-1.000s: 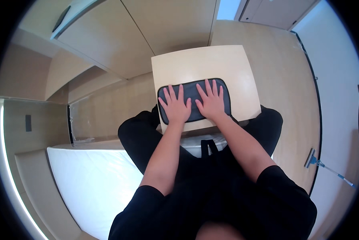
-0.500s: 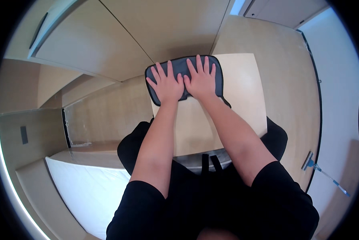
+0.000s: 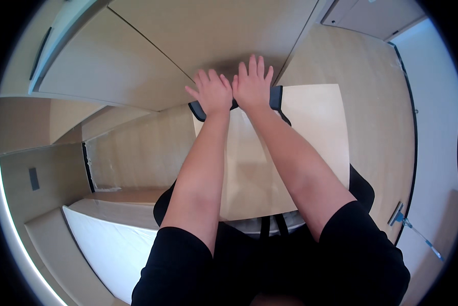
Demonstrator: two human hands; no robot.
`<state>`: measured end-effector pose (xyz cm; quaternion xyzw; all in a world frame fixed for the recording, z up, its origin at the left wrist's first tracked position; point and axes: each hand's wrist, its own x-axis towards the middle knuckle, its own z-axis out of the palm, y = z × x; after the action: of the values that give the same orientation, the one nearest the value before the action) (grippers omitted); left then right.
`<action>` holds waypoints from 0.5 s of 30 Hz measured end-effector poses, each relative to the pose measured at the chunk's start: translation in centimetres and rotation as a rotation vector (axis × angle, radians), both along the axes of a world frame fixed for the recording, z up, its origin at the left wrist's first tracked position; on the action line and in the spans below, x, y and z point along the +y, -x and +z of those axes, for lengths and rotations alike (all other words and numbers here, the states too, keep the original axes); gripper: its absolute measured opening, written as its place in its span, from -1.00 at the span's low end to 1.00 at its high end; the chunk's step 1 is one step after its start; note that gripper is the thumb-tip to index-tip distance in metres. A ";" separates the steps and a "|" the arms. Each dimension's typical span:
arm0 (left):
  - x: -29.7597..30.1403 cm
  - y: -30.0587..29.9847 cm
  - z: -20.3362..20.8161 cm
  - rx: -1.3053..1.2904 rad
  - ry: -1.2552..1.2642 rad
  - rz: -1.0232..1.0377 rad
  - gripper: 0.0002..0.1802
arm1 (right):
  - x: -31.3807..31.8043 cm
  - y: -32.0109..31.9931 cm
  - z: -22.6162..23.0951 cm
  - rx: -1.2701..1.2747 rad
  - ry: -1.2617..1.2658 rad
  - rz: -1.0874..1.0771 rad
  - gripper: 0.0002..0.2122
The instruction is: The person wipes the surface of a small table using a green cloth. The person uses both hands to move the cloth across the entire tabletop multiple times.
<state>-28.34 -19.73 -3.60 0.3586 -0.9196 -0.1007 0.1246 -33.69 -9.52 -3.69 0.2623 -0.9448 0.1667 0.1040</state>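
Observation:
Both arms reach out across a pale wooden tabletop [image 3: 315, 127] to its far edge. There lies a dark grey, flat piece with black edging [image 3: 276, 97], its exact kind unclear. My left hand [image 3: 212, 96] rests over its left part, fingers spread and pointing away from me. Beside it, my right hand [image 3: 253, 87] lies over the right part, fingers also stretched out and apart, the two thumbs close together. Only the piece's left and right ends and a bit between my hands show; the hands cover the middle. A short black strip trails from its right end.
Wooden cabinet doors [image 3: 188, 35] stand just beyond the table's far edge. A white-covered mattress [image 3: 111, 245] lies at lower left. On the right, a blue-handled squeegee [image 3: 398, 214] lies by the wall, and wooden flooring [image 3: 377, 117] runs alongside the table.
Both hands have slid farther away, toward the cabinet. Much less of the grey piece shows now, its far part no longer visible above the fingers. The view has shifted slightly.

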 end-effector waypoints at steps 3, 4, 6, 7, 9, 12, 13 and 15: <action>0.2 0.1 0.2 0.007 0.078 -0.053 -0.69 | -0.1 0.2 -0.1 0.020 0.016 0.048 -0.48; 0.3 -0.2 0.1 0.001 0.082 -0.051 -0.69 | -0.2 0.1 0.0 0.026 -0.031 0.036 -0.46; 0.8 -0.5 0.3 -0.007 0.160 -0.044 -0.66 | 0.2 -0.5 0.2 0.036 -0.074 0.020 -0.45; 1.4 -0.9 0.4 -0.002 0.165 -0.048 -0.66 | 0.6 -0.8 0.2 0.021 -0.091 0.023 -0.43; 3.1 -2.5 0.6 0.015 0.118 -0.040 -0.63 | 2.0 -1.5 0.2 0.015 -0.107 0.021 -0.41; 5.2 -5.6 0.4 0.017 0.071 -0.048 -0.53 | 4.5 -4.4 0.0 0.005 -0.075 0.072 -0.35; 5.7 -6.9 0.3 0.043 0.077 -0.064 -0.50 | 5.3 -5.6 0.1 0.011 -0.069 0.074 -0.35; 7.4 -9.5 0.0 0.023 0.073 -0.082 -0.41 | 7.5 -8.1 0.5 -0.014 -0.067 0.098 -0.33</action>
<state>-18.82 -12.36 -3.57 0.3148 -0.9350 -0.0762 0.1441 -25.62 -2.07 -3.23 0.3102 -0.9366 0.1415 0.0802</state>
